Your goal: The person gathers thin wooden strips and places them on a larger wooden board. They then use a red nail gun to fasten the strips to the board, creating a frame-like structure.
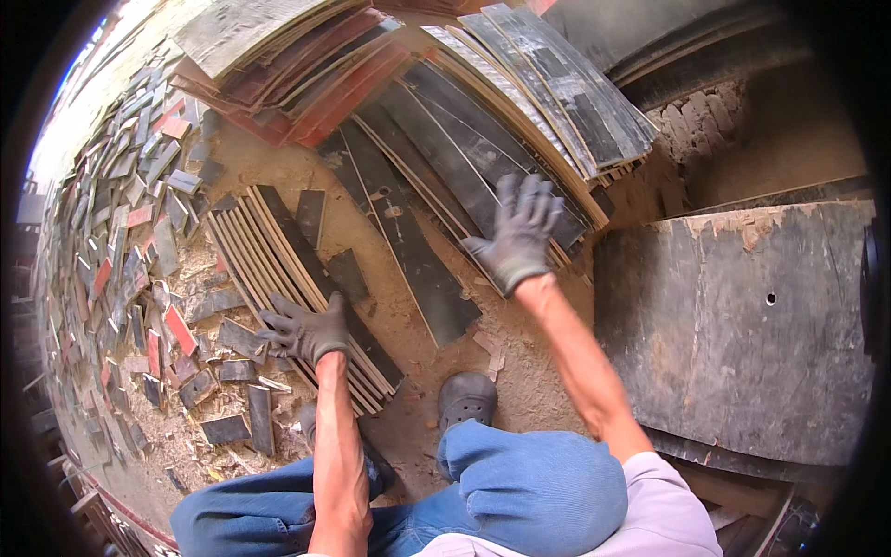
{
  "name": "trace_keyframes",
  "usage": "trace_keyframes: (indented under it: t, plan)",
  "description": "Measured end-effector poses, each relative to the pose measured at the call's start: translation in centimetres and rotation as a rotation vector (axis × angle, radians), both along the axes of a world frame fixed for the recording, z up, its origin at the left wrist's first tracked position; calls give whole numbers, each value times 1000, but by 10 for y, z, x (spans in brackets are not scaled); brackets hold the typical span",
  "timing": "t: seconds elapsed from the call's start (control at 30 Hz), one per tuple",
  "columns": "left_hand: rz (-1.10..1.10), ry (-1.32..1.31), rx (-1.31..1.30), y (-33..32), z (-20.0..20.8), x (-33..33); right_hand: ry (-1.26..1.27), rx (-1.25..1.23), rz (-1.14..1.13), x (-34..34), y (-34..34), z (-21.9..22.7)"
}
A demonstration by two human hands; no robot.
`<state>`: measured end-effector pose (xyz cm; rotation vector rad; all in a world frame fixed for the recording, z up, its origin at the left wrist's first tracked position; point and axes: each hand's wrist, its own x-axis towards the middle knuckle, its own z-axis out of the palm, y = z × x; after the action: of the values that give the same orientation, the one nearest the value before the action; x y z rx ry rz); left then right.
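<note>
My left hand (306, 330), in a dark grey work glove, lies with fingers spread on a row of narrow plywood strips (269, 269) set on edge, their pale edges facing up. A black-faced strip (311, 251) closes the row on its right side. My right hand (522, 234), gloved alike, reaches farther forward with fingers stretched apart over a stack of long black plywood boards (455, 158). Whether its palm touches the top board cannot be made out. Neither hand grips anything. Between them a long black board (404, 232) lies flat on the dirt.
Small plywood offcuts (167, 241), black and red, cover the ground at left. Stacked sheets with red faces (306, 84) stand at the far left, a grey-black board stack (557, 84) far right. A large worn black panel (733, 334) is at right. My shoe (467, 399) stands near the strips.
</note>
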<state>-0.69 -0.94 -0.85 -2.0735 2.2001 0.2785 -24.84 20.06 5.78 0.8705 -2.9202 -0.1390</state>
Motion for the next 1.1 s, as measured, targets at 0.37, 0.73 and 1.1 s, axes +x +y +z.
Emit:
trace_keyframes:
  t: [0.37,0.73,1.1]
  plan:
    - [17,21,-22,-6,-6,11,-42,204,-46,18,-1,-46]
    - [-12,96,-42,-3,-9,15,-491,105,80,-28,29,-24]
    - [-18,98,-42,-3,-4,14,-328,226,46,-15,13,-32]
